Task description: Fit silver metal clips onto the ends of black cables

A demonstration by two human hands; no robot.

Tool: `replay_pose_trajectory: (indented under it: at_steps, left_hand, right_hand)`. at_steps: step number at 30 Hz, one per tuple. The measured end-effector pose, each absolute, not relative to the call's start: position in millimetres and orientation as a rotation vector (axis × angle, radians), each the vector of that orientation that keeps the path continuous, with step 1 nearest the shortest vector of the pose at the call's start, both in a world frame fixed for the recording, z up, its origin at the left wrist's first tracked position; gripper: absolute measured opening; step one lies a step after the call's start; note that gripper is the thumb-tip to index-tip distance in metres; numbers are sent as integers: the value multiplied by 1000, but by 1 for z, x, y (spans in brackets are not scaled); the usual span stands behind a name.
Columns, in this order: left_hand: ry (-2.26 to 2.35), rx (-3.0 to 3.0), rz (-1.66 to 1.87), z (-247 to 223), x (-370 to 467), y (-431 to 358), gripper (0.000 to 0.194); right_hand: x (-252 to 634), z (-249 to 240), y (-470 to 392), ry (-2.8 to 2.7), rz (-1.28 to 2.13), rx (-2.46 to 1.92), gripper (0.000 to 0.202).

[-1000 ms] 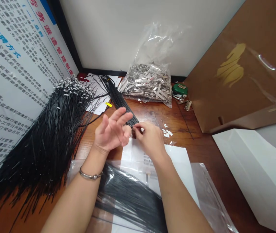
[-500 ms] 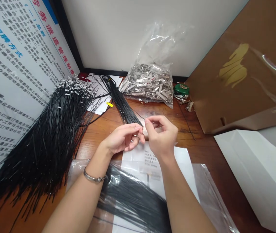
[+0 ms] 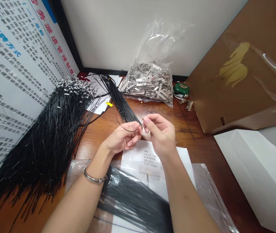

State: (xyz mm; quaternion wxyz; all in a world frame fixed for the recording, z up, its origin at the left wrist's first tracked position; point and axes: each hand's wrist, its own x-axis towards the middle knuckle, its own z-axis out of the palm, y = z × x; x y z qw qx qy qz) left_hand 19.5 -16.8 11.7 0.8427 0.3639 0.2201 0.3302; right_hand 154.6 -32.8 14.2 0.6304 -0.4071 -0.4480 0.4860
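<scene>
A thin black wire [image 3: 121, 125] curves out above my left hand [image 3: 125, 137], whose thumb and fingertips are pinched on it. My right hand [image 3: 162, 132] is close beside, thumb and forefinger closed on a small bent part of a wire between the two hands. Fine detail at the fingertips is too small to make out. Just beyond them lies a tied bundle of black wires [image 3: 122, 100], its near end reaching the fingers. Below the hands are a printed white sheet [image 3: 177, 161] and a clear plastic bag [image 3: 208, 181] with black wires [image 3: 133, 187] in it.
At left stands a large heap of black wires [image 3: 43, 136] with white tips. A clear bag of metal clips [image 3: 150, 82] and a green tape measure [image 3: 181, 89] are at the back. A brown box [image 3: 249, 64] and white box [image 3: 254, 174] flank the right side.
My right hand has shifted slightly left, and the fingertips of both hands have come together. The wire that ran up toward my right hand now bows out over my left hand.
</scene>
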Motion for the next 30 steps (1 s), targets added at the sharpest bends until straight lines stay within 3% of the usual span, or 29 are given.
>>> replay_pose_trajectory:
  at_steps: [10, 20, 24, 28, 30]
  left_hand:
    - [400, 815, 691, 5, 18, -17, 40]
    - [616, 979, 524, 13, 22, -23, 26]
    - [599, 966, 517, 10, 23, -20, 33]
    - [522, 845, 560, 9, 21, -17, 59]
    - [535, 883, 580, 11, 19, -18, 53]
  right_hand:
    - [166, 16, -26, -794, 1287, -873, 23]
    - [167, 15, -22, -558, 1177, -1101, 30]
    - [166, 17, -24, -581, 1166, -1136, 26]
    - [170, 16, -23, -468, 1113, -1157, 23]
    - [170, 15, -22, -462, 1111, -1180, 23]
